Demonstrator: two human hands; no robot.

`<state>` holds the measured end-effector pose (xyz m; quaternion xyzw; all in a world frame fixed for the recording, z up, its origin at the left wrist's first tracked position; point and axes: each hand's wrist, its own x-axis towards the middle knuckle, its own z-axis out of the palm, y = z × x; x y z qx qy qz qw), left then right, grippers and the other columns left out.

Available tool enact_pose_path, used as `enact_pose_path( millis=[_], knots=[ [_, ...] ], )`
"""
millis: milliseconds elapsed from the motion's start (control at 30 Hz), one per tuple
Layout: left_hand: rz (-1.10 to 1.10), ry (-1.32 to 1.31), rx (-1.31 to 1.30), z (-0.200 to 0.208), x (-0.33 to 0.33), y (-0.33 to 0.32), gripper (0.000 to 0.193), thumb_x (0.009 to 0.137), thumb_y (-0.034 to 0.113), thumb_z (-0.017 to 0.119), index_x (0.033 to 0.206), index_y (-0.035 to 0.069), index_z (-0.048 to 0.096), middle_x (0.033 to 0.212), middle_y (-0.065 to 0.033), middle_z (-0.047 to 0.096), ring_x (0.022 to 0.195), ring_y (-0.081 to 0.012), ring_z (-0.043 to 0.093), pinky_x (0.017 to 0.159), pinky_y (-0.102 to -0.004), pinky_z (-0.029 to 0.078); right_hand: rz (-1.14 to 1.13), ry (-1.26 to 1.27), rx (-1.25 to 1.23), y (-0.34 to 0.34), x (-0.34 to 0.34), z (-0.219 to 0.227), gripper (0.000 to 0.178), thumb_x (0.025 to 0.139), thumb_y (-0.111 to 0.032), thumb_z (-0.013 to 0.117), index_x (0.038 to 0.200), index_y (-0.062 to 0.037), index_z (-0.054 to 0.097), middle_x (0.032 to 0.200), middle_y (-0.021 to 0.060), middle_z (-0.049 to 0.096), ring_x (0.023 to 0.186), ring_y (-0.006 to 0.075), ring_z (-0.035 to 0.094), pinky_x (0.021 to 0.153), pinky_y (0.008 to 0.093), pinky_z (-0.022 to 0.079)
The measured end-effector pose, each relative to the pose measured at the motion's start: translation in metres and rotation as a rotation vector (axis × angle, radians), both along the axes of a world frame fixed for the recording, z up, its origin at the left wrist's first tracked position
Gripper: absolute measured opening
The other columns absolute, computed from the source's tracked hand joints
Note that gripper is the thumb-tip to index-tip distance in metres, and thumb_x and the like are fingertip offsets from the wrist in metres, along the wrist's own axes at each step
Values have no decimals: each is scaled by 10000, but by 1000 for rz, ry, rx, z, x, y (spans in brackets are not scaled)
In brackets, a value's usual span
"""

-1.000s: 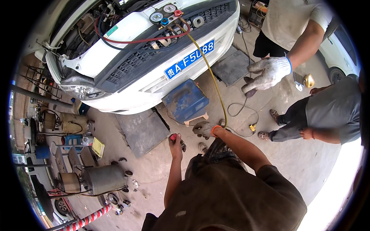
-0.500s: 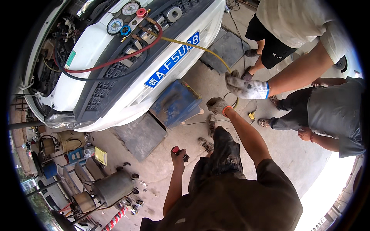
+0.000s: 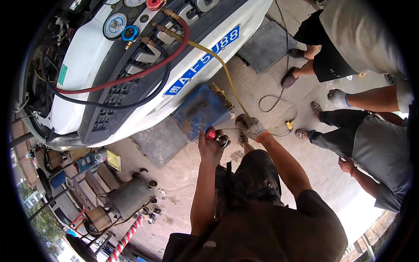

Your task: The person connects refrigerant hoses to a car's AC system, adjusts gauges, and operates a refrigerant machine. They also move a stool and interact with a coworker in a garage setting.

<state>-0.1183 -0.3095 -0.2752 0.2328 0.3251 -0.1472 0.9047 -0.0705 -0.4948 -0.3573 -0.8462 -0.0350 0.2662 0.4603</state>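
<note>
My bare left hand (image 3: 211, 150) is closed around a small fitting with a red knob (image 3: 211, 134); its dark and metal parts poke out beside the fingers. Close by on the right, my right hand (image 3: 252, 126) in a soiled white glove with an orange cuff grips the lower end of a yellow hose (image 3: 228, 75). That hose runs up to a gauge manifold (image 3: 143, 20) with red and blue knobs, which rests against the front of a white vehicle (image 3: 144, 114). A red hose (image 3: 126, 79) and a dark hose (image 3: 131, 105) loop from the manifold toward the engine bay.
Beneath the bumper stands a blue box (image 3: 201, 112) beside a grey floor plate (image 3: 159, 142). A cylindrical tank (image 3: 128, 197) on wheels and a striped pole (image 3: 125, 239) are at lower left. Two people (image 3: 349, 39) stand at right; a thin cable (image 3: 279, 102) crosses the floor.
My right hand has taken the yellow hose, which the other person's gloved hand held before; that hand has drawn back to the right. My left hand has risen toward my right with the red-knobbed fitting.
</note>
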Motion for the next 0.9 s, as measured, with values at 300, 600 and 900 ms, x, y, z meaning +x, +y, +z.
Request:
enact_pose_path(
  millis=[300,600,900],
  knots=[
    [-184,327,234,-86,56,36,371,907,458,401,865,106,512,650,-29,465,658,-177,477,616,-332,373,72,280,-36,10,41,-124,360,834,-276,505,1137,-85,536,999,112,617,877,261,597,767,357,471],
    [131,304,-464,-128,80,23,457,913,442,368,900,13,526,785,-86,516,789,-219,503,757,-366,441,-374,618,644,12,41,-105,223,841,-199,573,1035,-89,575,799,-12,552,619,68,501,498,221,464],
    [127,328,-630,-134,91,-1,371,903,354,420,964,-4,498,822,-79,519,814,-207,529,778,-360,471,-278,-30,297,9,31,-162,182,753,-109,610,933,-80,617,822,112,631,742,239,611,665,323,493]
  ],
)
